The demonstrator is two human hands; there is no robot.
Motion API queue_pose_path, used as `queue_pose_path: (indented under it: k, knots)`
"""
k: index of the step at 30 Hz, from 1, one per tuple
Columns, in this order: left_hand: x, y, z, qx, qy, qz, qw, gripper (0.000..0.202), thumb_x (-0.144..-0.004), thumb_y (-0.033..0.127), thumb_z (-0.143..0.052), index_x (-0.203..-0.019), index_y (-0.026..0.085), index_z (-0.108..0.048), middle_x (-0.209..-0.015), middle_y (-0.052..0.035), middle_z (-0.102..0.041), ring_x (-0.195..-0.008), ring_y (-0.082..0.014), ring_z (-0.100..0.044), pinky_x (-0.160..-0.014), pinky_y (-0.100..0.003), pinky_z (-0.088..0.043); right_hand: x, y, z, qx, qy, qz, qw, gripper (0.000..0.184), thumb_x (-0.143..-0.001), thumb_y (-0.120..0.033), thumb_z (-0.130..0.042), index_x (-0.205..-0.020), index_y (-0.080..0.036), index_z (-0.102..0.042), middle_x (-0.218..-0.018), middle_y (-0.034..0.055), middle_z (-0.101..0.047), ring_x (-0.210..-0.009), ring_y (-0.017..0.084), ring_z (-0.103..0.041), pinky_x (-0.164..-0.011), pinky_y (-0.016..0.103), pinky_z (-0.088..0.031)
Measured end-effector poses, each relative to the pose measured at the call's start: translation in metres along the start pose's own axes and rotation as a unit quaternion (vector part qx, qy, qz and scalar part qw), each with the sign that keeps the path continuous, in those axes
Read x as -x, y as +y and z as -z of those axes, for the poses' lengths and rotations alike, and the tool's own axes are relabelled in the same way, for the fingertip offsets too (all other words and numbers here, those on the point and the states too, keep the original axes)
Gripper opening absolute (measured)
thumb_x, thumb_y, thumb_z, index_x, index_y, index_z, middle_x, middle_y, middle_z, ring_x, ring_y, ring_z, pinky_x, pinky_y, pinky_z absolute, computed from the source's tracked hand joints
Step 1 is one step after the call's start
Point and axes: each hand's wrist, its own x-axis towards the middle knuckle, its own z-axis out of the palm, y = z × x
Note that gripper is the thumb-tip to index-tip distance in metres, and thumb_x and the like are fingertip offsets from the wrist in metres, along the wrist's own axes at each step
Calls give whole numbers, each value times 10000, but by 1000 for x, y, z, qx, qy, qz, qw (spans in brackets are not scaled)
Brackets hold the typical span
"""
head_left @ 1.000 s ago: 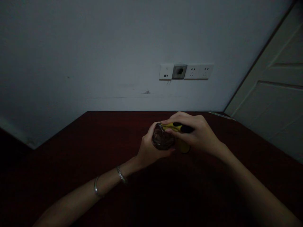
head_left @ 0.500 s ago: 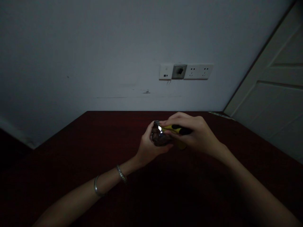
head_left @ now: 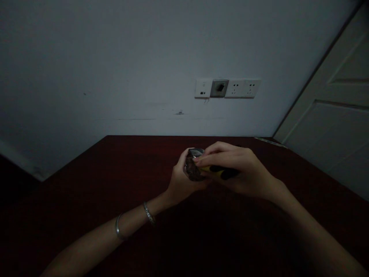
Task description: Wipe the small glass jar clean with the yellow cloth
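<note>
My left hand (head_left: pixel 184 179) is closed around a shiny, rounded, dark silvery object (head_left: pixel 192 168) whose kind I cannot make out. My right hand (head_left: pixel 238 163) grips a tool with yellow-and-black handles (head_left: pixel 217 168). The tool's working end meets the shiny object near its upper right side, where my right fingers cover it. Both hands are together above the dark red tabletop (head_left: pixel 138 161). Two silvery bangles (head_left: pixel 148 213) circle my left wrist and forearm.
Behind the table stands a pale wall with a row of sockets and switch plates (head_left: pixel 227 89). A white panelled door (head_left: pixel 340 111) rises on the right. A thin strip (head_left: pixel 271 142) lies at the table's far right edge. The light is dim.
My right hand has turned and dropped slightly, with the handles now lower and more covered by my fingers. The bright glint on the shiny object has faded. My left hand has hardly moved.
</note>
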Motion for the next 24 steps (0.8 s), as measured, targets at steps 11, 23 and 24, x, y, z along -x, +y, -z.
queue_pose_path:
  k: [11,23,24]
  knots:
    - [8,-1,5,31,-30,-37,998,878,-548,274,-842,-1295,157,-396,-1217,-143,-594,-1123,-290,-590,-925,-405,-535,0,7,0,-6,62,-68,996,217,-813,-206,-680,-1030,-207,-690,-1026,58,-721,-915,177,-676,-809,314,-552]
    - [5,1,8,40,-33,-30,998,799,-573,313,-824,-1246,174,-418,-1174,-125,-608,-1068,-284,-614,-893,-422,-548,-1,3,1,-45,53,-54,996,221,-795,-198,-700,-1015,-211,-706,-990,58,-717,-895,167,-671,-770,291,-557]
    - [5,1,8,36,-36,-38,998,815,-574,323,-824,-1260,174,-411,-1178,-126,-606,-1067,-283,-614,-886,-419,-550,-1,4,1,-58,64,-68,994,209,-791,-211,-706,-1000,-218,-709,-991,48,-725,-893,169,-677,-781,299,-558]
